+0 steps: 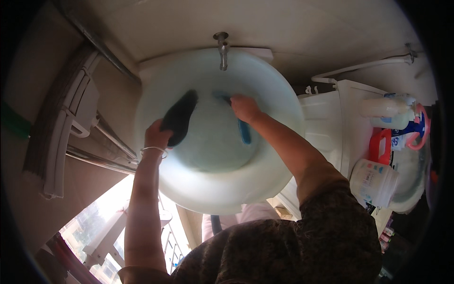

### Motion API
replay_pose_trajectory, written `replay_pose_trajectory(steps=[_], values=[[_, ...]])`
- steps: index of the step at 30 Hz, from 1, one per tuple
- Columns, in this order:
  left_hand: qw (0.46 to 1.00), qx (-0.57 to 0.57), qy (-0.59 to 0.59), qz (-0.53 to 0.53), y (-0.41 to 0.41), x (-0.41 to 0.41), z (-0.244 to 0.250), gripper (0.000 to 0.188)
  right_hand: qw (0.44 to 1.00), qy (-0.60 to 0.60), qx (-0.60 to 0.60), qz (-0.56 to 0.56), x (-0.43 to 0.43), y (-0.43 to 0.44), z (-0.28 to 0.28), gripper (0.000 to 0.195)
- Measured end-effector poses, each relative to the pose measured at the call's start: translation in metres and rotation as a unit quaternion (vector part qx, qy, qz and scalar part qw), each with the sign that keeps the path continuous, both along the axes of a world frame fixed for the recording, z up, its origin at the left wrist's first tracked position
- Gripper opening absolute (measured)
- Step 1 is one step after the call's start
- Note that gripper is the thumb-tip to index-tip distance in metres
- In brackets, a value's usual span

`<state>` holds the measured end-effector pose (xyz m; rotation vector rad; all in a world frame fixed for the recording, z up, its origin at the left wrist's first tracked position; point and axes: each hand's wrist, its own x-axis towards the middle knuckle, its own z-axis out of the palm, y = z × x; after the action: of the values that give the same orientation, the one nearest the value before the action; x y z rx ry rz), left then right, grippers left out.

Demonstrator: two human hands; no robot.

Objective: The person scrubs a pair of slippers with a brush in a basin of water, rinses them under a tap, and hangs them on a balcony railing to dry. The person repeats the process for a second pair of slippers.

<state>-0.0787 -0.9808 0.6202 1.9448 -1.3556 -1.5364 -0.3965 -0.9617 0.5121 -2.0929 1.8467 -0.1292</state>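
Observation:
A large round pale basin (227,191) lies before me under a metal tap (222,53). Over its left half, my left hand (158,135) grips the near end of a dark, shoe-shaped piece (179,119). Whether that piece is an insole or a whole shoe cannot be made out. My right hand (244,108) is closed around a blue-handled brush (244,131), whose blurred head points left toward the dark piece. A gap separates the two. The basin's bottom looks hazy, and I cannot tell how much water it holds.
A mop head (81,103) and metal poles (101,158) stand at the left. To the right, a white appliance (322,124) adjoins the basin. Beyond it are a pump bottle (385,108), a red plastic handle (379,147) and a translucent plastic tub (372,181). A white hose (358,67) runs along the wall.

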Motion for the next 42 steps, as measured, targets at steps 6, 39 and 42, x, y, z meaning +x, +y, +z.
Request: replay_pose_trajectory(steps=[6, 39, 42], values=[[0.977, 0.049, 0.208, -0.01, -0.004, -0.012, 0.023, 0.054, 0.951, -0.215, -0.198, -0.099, 0.0, 0.011, 0.102, 0.006], [0.77, -0.227, -0.36, -0.475, -0.022, -0.064, -0.147, 0.059, 0.987, 0.004, -0.09, 0.131, 0.033, 0.0, -0.03, 0.054], [0.876, -0.164, -0.214, -0.4, -0.014, -0.051, -0.127, 0.051, 0.99, -0.017, 0.038, 0.137, 0.024, 0.006, -0.018, 0.046]])
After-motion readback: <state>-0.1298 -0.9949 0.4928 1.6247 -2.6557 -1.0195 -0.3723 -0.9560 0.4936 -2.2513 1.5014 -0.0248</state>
